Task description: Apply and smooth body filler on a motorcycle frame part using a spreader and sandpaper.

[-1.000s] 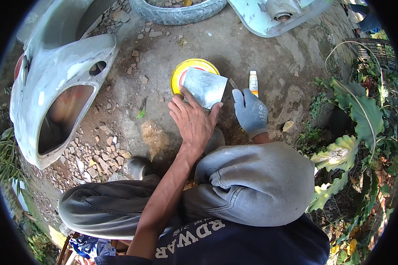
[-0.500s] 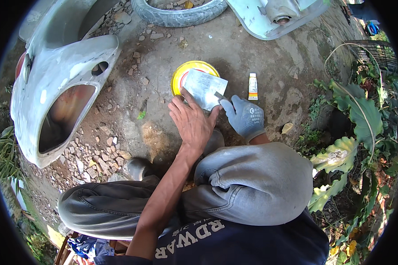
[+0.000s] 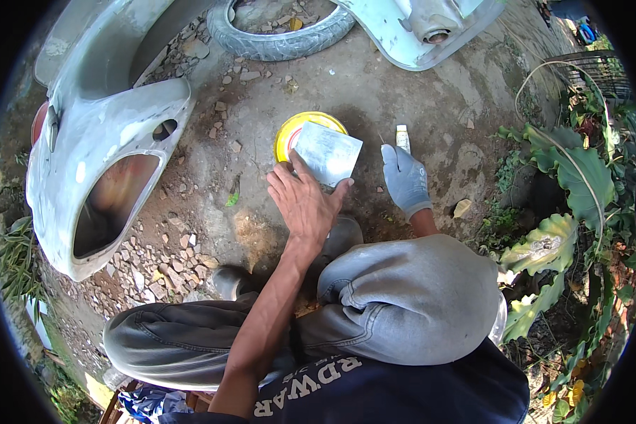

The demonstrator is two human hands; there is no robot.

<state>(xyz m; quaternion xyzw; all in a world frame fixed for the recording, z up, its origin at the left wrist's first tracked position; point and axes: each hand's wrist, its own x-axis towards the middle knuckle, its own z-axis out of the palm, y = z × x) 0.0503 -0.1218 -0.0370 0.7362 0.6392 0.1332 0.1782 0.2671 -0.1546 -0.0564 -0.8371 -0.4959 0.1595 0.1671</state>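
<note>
A flat rectangular grey plate [image 3: 330, 154], smeared with a whitish film, rests on a round yellow lid or can top [image 3: 285, 136]. My bare left hand [image 3: 304, 201] holds the plate at its near side, the index finger along the left edge and the thumb by the near right corner. To the right, apart from the plate, my right hand [image 3: 406, 177] in a grey-blue glove is closed on a thin scraper [image 3: 382, 140], seen nearly edge-on. Just beyond the glove lies a small white tube [image 3: 403, 138], its lower part hidden by the glove.
A large curved grey body panel [image 3: 113, 120] with openings stands at the left, near broken stones [image 3: 166, 265]. A tyre [image 3: 283, 46] and a pale panel [image 3: 431, 49] lie at the far side. Leafy plants [image 3: 579, 184] line the right. My knees frame the near side.
My right hand has drawn the scraper off the plate and moved right, now partly covering the tube. My left hand stays on the plate. The view has shifted slightly.
</note>
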